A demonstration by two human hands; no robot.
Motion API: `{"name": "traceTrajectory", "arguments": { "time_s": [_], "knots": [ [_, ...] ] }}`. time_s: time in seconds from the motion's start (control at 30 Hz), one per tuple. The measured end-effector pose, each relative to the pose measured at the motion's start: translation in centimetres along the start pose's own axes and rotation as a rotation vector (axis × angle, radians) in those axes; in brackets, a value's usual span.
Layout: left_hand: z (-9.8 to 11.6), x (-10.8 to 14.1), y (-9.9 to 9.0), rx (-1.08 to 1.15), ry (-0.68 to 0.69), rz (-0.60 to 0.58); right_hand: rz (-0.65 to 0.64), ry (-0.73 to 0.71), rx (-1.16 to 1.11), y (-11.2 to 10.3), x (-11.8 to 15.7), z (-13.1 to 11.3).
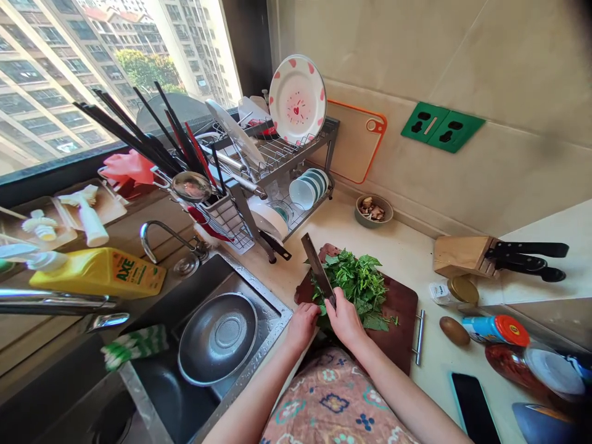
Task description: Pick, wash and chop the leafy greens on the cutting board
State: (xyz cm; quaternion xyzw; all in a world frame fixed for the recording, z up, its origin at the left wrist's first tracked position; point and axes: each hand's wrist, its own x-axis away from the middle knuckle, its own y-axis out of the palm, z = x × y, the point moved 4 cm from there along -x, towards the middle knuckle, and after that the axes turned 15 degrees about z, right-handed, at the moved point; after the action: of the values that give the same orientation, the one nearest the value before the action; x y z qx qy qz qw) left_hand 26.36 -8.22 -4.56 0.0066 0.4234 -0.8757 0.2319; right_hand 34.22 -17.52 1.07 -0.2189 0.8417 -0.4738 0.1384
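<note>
My right hand [346, 319] is wrapped round the handle of a kitchen knife [318, 266], its broad blade pointing away from me over the board. My left hand [303, 324] has its fingers curled down on the leafy greens at the blade's left side, close to the near edge of the board. A heap of chopped leafy greens [358, 283] lies mostly to the right of the blade. Under it is a dark reddish-brown cutting board [400, 317] with a metal handle on its right end. The greens beneath my left fingers are largely hidden.
At left, a wet frying pan [217, 339] rests in the sink [272, 308]. Behind the board stand a dish rack [333, 129] and a small bowl [386, 222] of brownish pieces. To the right are a knife block [456, 256], jars [462, 290], a brown egg [453, 331] and a phone [474, 407].
</note>
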Motion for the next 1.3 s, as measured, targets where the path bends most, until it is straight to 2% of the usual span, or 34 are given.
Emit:
{"name": "traceTrajectory", "arguments": {
  "time_s": [0.2,0.3,0.37,0.5,0.6,0.7,0.8,0.93,1.03,1.13,1.2,1.3],
  "knots": [
    [-0.5,0.1,0.4,0.001,0.016,0.004,-0.065,0.06,0.015,2.4,-0.3,0.1],
    [-0.7,0.1,0.5,0.015,0.019,0.011,-0.065,0.076,-0.046,2.4,-0.6,0.7],
    [-0.9,0.1,0.5,0.033,0.025,0.009,-0.044,0.087,-0.091,1.1,-0.6,1.2],
    [-0.9,0.0,0.4,0.029,0.049,-0.004,-0.032,0.014,-0.103,-3.2,-0.2,2.4],
    [-0.9,0.0,0.4,0.01,0.078,-0.017,-0.121,-0.091,-0.041,-6.4,1.1,4.1],
    [-0.9,-0.1,0.3,-0.002,0.087,-0.019,-0.235,-0.168,-0.019,-8.7,3.3,6.5],
    [-0.9,-0.2,0.3,-0.016,0.078,-0.028,-0.327,-0.167,0.024,-9.2,5.5,9.4],
    [-0.8,-0.5,0.4,-0.078,0.073,-0.066,-0.363,-0.106,0.19,-7.4,7.6,12.3],
    [-0.5,-1.1,0.3,-0.139,0.087,-0.123,-0.333,-0.105,0.178,-6.5,8.4,12.6],
    [0.1,-2.6,-0.1,-0.191,0.162,-0.151,-0.243,-0.101,0.067,-7.3,9.2,12.4],
    [0.5,-3.8,-0.2,-0.224,0.227,-0.135,-0.125,-0.049,0.044,-8.5,9.9,12.9],
    [0.8,-5.0,0.0,-0.267,0.29,-0.131,0.136,0.103,0.137,-10.3,10.6,14.7]
  ]
}}
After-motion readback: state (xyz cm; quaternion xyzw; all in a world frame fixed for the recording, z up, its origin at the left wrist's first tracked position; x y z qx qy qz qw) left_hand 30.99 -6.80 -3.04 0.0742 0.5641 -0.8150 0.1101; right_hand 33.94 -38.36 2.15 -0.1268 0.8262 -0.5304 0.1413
